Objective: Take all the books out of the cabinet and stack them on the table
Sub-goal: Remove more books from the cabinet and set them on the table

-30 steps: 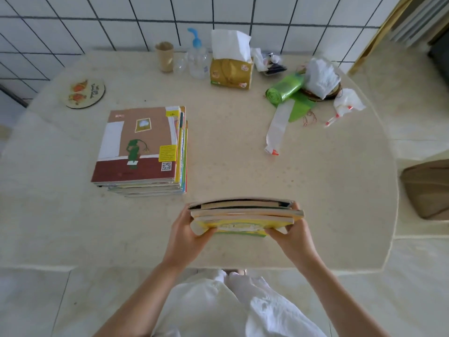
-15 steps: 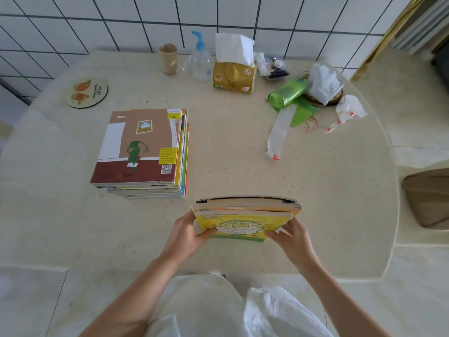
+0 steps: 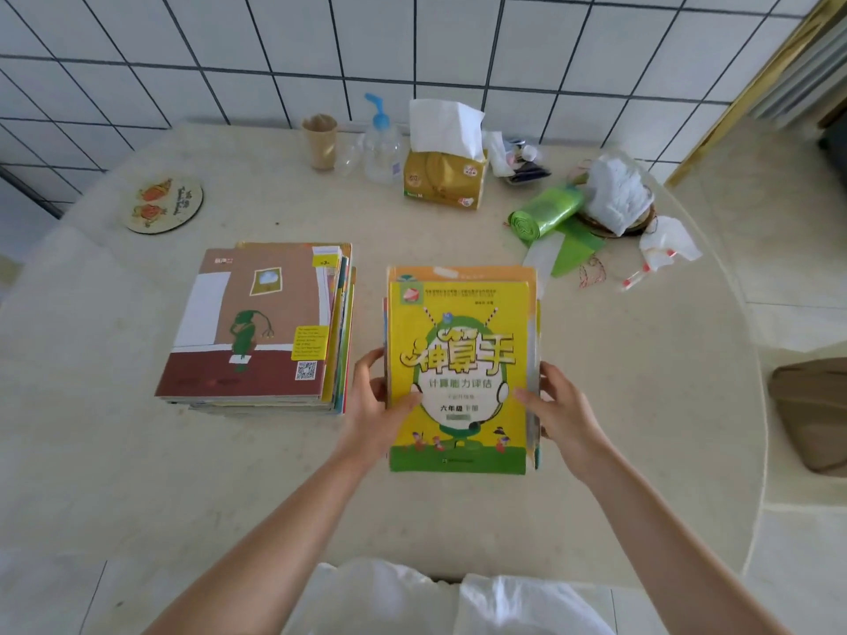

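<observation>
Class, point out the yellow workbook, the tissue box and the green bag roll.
yellow workbook [image 3: 463, 359], head view, cover centre
tissue box [image 3: 442, 178], head view, front face
green bag roll [image 3: 547, 213], head view, side

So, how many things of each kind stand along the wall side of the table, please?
Paper cup: 1
Pump bottle: 1
Tissue box: 1
Round coaster: 1
Green bag roll: 1
Total: 5
</observation>
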`<state>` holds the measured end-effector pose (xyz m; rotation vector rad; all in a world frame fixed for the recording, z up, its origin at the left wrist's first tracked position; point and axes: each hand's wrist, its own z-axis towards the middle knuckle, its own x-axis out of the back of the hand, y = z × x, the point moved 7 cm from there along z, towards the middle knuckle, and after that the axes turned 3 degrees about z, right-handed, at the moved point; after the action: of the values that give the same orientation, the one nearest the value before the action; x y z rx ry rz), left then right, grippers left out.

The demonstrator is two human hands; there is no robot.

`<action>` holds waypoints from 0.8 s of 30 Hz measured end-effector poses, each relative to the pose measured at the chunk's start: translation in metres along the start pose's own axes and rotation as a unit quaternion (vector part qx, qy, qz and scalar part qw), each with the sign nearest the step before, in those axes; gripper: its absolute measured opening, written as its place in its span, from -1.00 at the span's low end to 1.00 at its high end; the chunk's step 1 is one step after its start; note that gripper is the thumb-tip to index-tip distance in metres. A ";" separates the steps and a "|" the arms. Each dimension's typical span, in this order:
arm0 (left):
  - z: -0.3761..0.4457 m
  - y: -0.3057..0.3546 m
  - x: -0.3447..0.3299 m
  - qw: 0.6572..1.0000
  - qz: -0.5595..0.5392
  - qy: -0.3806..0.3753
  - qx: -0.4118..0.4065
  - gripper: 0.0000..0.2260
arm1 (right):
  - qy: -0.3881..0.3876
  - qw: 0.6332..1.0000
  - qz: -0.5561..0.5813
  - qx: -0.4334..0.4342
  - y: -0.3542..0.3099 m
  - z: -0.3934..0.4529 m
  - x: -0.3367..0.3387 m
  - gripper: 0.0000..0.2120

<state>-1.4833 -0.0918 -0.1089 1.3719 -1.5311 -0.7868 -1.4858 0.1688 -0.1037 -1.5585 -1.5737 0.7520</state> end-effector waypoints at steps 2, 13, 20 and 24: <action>0.017 0.010 -0.002 0.999 0.009 0.023 0.034 -0.51 | -0.004 0.999 0.009 -0.051 -0.005 0.017 -0.006 -0.79; 0.069 -0.011 -0.004 0.960 0.011 0.104 0.259 -0.77 | -0.008 0.987 -0.017 -0.161 0.003 0.082 -0.053 -0.80; 0.085 -0.019 -0.001 0.961 0.055 0.120 0.243 -0.74 | -0.052 0.984 -0.089 -0.145 0.005 0.090 -0.060 -0.75; 0.084 -0.020 -0.002 0.964 0.068 0.108 0.234 -0.73 | -0.064 0.980 -0.129 -0.134 0.003 0.092 -0.060 -0.72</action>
<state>-1.5523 -0.1023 -0.1594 1.6069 -1.6754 -0.1805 -1.5661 0.1200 -0.1611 -1.4739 -1.9942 0.5191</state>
